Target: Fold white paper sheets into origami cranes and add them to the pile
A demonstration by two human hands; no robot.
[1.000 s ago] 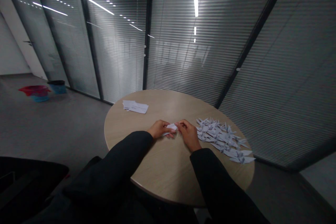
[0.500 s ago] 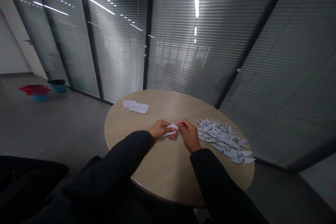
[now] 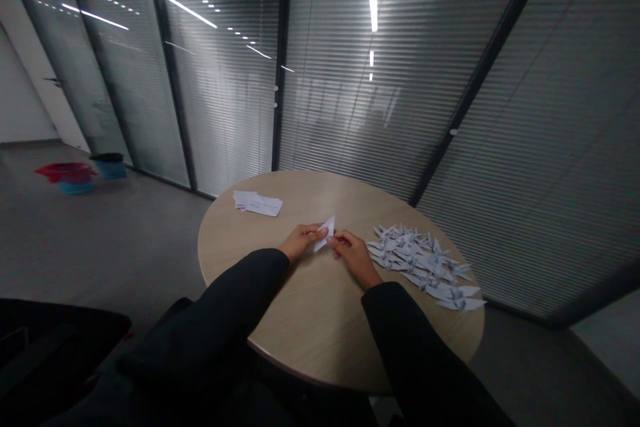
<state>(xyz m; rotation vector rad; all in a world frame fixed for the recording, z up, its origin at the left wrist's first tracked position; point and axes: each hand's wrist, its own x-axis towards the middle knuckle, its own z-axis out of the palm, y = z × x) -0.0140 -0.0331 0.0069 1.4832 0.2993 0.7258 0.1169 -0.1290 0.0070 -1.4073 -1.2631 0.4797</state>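
Note:
A small folded piece of white paper stands tilted between my hands, its point upward, above the middle of a round wooden table. My left hand pinches it from the left. My right hand holds its right side with the fingertips. Just right of my right hand lies a loose pile of several white origami cranes. A small stack of white paper sheets lies farther off, toward the table's far edge.
Glass walls with slatted blinds rise behind the table. On the floor at the far left stand a red and blue tub and a dark-rimmed blue bin. A black chair back sits at the lower left.
The folded paper has turned from nearly flat to a steeper, point-up tilt. My right hand has shifted left and slightly toward me. The cranes and paper stack have not moved.

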